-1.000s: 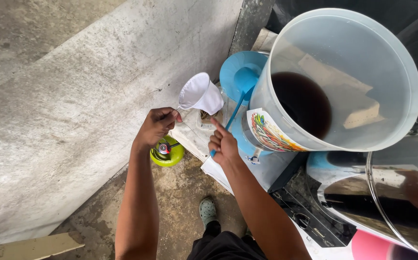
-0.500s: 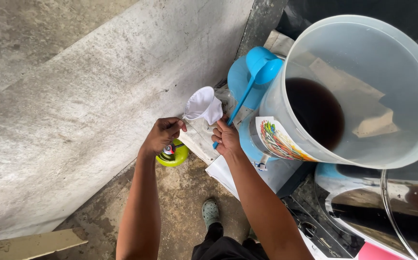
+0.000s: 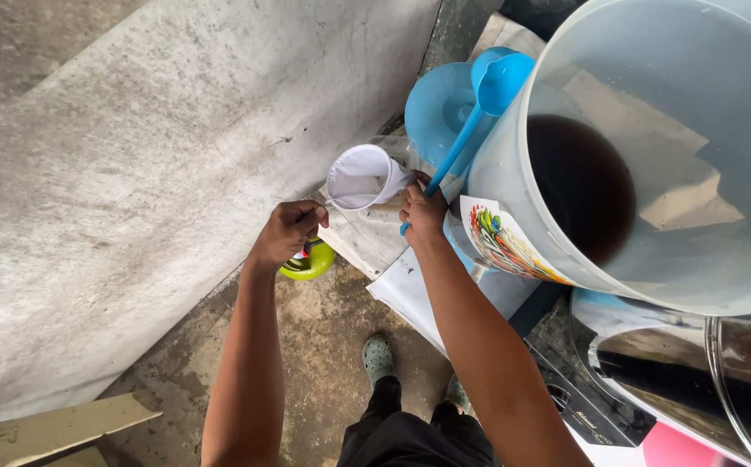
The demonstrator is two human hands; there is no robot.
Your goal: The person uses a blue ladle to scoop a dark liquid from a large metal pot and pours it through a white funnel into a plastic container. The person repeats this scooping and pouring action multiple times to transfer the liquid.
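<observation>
The white cloth strainer (image 3: 362,177) is being held beside the big translucent bucket (image 3: 652,156), closer than a moment ago. The left hand (image 3: 287,232) is clamped on its rim wire, the right hand (image 3: 425,216) closed round the blue ladle (image 3: 479,112).

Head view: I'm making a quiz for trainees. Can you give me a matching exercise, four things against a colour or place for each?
Things:
1. ladle
2. cloth strainer
3. bucket
4. round container

Descriptions:
A. white, between the two hands
B. yellow-green, under the left hand
C. blue, handle at the right hand
D. translucent, holding dark liquid

Pairs: 1-C, 2-A, 3-D, 4-B
</observation>
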